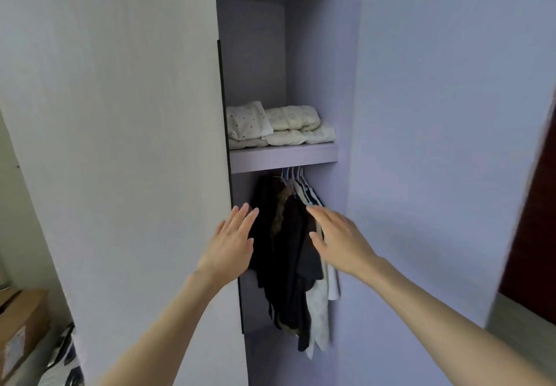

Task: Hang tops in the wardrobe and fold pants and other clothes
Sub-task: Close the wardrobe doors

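Head view: left hand (230,243) and right hand (341,236) both flat, fingers straight and spread, holding nothing, either side of the hanging tops (288,253) at frame centre. Contact with the cloth can't be told. Tops hang long axis vertical, hems down, on hangers (293,175) under the shelf (282,157). Folded cream clothes (279,125) lie flat on it. Open door (436,115) right, cardboard box (21,322) lower left.

Dim, soft daylight; wide-angle bending at edges, slight motion blur.
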